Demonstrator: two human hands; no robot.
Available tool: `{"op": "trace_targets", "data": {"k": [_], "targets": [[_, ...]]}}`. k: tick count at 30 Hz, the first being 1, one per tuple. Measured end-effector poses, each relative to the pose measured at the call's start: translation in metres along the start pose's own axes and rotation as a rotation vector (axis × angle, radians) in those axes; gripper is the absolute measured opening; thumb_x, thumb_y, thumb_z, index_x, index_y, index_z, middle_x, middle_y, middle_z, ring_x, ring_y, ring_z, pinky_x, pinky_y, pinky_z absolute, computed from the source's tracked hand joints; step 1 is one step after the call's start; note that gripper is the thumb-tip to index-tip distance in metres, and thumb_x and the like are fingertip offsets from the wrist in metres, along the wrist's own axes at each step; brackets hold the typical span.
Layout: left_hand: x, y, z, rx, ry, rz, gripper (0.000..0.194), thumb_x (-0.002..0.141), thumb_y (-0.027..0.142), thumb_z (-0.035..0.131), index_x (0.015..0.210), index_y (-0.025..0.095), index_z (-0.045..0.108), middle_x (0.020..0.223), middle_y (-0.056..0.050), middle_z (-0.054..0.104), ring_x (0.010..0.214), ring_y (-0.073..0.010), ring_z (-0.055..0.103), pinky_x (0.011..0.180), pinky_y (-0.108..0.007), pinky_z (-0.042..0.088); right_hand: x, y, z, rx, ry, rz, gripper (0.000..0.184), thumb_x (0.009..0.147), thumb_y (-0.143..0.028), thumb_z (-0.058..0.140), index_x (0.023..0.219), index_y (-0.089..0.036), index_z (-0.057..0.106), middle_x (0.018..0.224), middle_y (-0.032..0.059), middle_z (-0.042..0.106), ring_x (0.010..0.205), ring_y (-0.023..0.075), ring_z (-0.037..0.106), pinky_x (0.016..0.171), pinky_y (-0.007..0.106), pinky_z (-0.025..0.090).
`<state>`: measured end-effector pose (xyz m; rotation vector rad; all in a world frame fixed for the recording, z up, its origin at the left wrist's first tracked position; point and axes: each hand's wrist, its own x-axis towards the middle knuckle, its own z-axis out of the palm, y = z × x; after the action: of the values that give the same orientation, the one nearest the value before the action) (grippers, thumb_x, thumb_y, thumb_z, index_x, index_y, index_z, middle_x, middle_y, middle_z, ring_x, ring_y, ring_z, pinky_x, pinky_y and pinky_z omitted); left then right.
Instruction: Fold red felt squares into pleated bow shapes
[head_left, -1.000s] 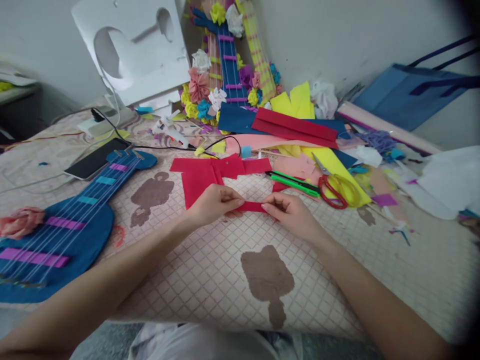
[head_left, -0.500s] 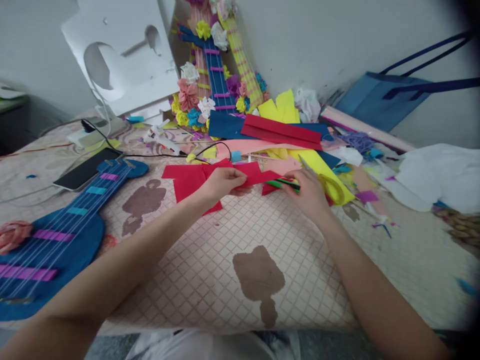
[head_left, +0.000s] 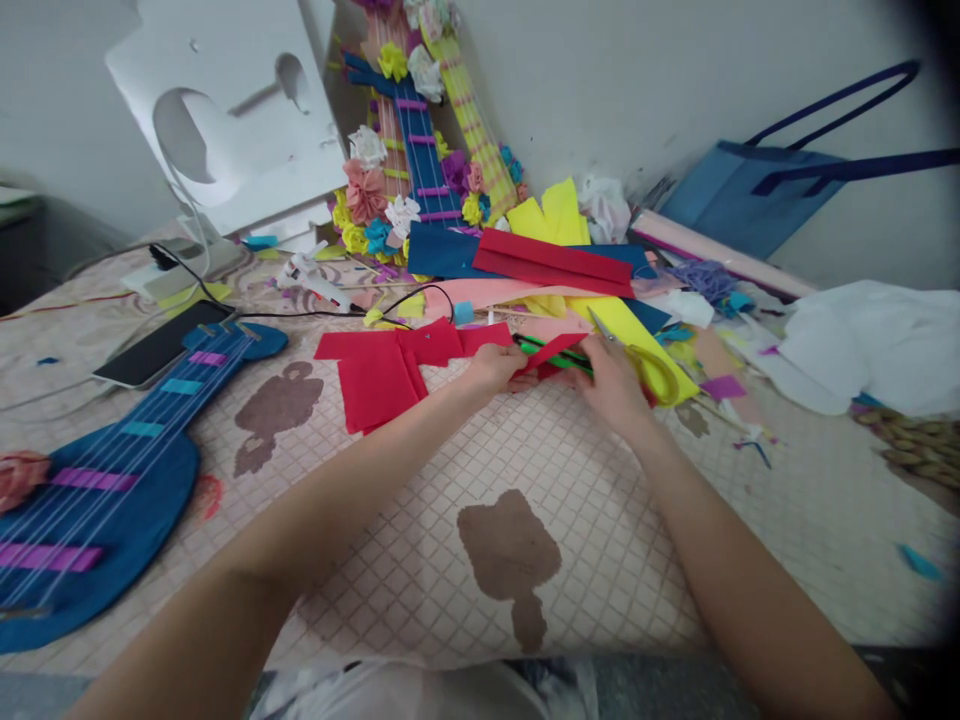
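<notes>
My left hand (head_left: 496,368) is closed, pinching a red paper strip (head_left: 553,350) near its left end. My right hand (head_left: 611,375) is closed around a slim green and black tool (head_left: 561,357), whose exact kind I cannot make out; its dark tip points toward my left fingers. The red strip slants across the tool, its upper end by my right fingertips. Left of my hands lie several cut red paper pieces (head_left: 379,380). Yellow-handled scissors (head_left: 651,375) rest just beyond my right hand, partly hidden by it.
A blue paper guitar (head_left: 157,430) lies at left beside a dark phone-like slab (head_left: 161,345). A white glue gun (head_left: 319,280) with a black cord sits behind the red pieces. Stacked red paper (head_left: 551,262), yellow paper (head_left: 559,210) and scraps fill the back; a blue bag (head_left: 757,195) leans right.
My left hand has moved right, off the red pieces and closer to my right hand. The red strip now slants over the green and black tool. The view has shifted slightly.
</notes>
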<state>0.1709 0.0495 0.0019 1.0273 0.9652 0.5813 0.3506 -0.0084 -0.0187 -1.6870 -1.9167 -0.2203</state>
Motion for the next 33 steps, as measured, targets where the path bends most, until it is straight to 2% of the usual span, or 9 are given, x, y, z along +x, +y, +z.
{"op": "trace_targets", "data": {"k": [6,8,11,15,21,24,27,30,33], "targets": [[0.007,-0.003,0.002,0.064,0.052,0.006,0.013,0.085,0.009,0.050,0.077,0.007,0.060,0.064,-0.007,0.065,0.059,-0.0133,0.066,0.067,-0.028,0.057,0.002,-0.001,-0.019,0.044,0.326,0.211,0.029,0.074,-0.022,0.057,0.102,-0.022,0.049,0.093,0.0086,0.057,0.082,0.0244,0.056,0.073,0.041,0.049],[0.010,-0.005,0.002,0.098,0.067,0.014,0.011,0.084,0.011,0.052,0.078,0.006,0.061,0.064,-0.008,0.066,0.060,-0.0143,0.067,0.066,-0.028,0.057,0.000,-0.008,-0.013,0.104,0.298,0.191,0.031,0.073,-0.021,0.057,0.103,-0.022,0.047,0.090,0.0071,0.056,0.078,0.0225,0.056,0.070,0.039,0.049],[0.015,-0.008,0.003,0.162,0.081,0.033,0.012,0.084,0.013,0.052,0.083,0.006,0.062,0.067,-0.008,0.067,0.062,-0.0147,0.068,0.064,-0.027,0.058,-0.004,-0.020,0.002,0.131,0.170,0.107,0.030,0.072,-0.019,0.056,0.100,-0.022,0.046,0.090,0.0068,0.055,0.081,0.0233,0.055,0.073,0.040,0.048],[0.021,-0.008,0.004,0.296,0.069,0.049,0.015,0.084,0.016,0.053,0.087,0.006,0.063,0.071,-0.009,0.068,0.064,-0.0140,0.068,0.063,-0.024,0.057,-0.009,-0.025,0.017,0.071,0.079,0.122,0.022,0.073,-0.017,0.053,0.094,-0.022,0.046,0.083,0.0066,0.053,0.085,0.0263,0.054,0.077,0.044,0.047],[0.017,0.002,-0.003,0.647,0.098,0.103,0.020,0.080,0.021,0.057,0.067,0.008,0.064,0.062,-0.009,0.065,0.065,-0.0201,0.067,0.064,-0.031,0.056,-0.012,-0.018,0.019,0.065,0.019,0.098,0.022,0.075,-0.019,0.052,0.097,-0.020,0.047,0.094,0.0111,0.054,0.087,0.0270,0.054,0.078,0.043,0.047],[0.003,0.004,-0.006,0.833,0.190,0.225,0.018,0.079,0.026,0.060,0.071,0.011,0.065,0.072,-0.011,0.066,0.087,-0.0276,0.066,0.078,-0.038,0.053,-0.013,-0.017,0.020,0.051,-0.011,0.097,0.023,0.076,-0.018,0.051,0.099,-0.020,0.047,0.092,0.0113,0.057,0.092,0.0285,0.054,0.080,0.044,0.046],[-0.009,0.000,-0.004,0.955,0.268,0.366,0.014,0.084,0.022,0.055,0.091,0.014,0.065,0.097,-0.014,0.064,0.110,-0.0318,0.056,0.092,-0.044,0.044,-0.013,-0.019,0.020,0.065,-0.034,0.094,0.021,0.078,-0.021,0.051,0.099,-0.020,0.048,0.093,0.0114,0.058,0.093,0.0281,0.056,0.080,0.044,0.047],[-0.010,-0.008,-0.003,1.199,0.197,0.642,0.024,0.087,0.011,0.046,0.103,0.017,0.062,0.114,-0.012,0.059,0.115,-0.0285,0.050,0.095,-0.044,0.040,-0.009,-0.020,0.015,0.118,-0.019,0.120,0.023,0.081,-0.027,0.052,0.103,-0.020,0.049,0.091,0.0102,0.060,0.085,0.0251,0.059,0.076,0.042,0.048],[-0.005,-0.017,-0.005,1.464,0.100,0.863,0.028,0.089,0.009,0.041,0.104,0.019,0.063,0.114,-0.010,0.060,0.110,-0.0261,0.051,0.090,-0.042,0.042,-0.001,-0.009,-0.003,0.202,0.095,0.276,0.044,0.082,-0.034,0.052,0.122,-0.018,0.042,0.084,0.0065,0.061,0.067,0.0199,0.060,0.063,0.035,0.049]]}}
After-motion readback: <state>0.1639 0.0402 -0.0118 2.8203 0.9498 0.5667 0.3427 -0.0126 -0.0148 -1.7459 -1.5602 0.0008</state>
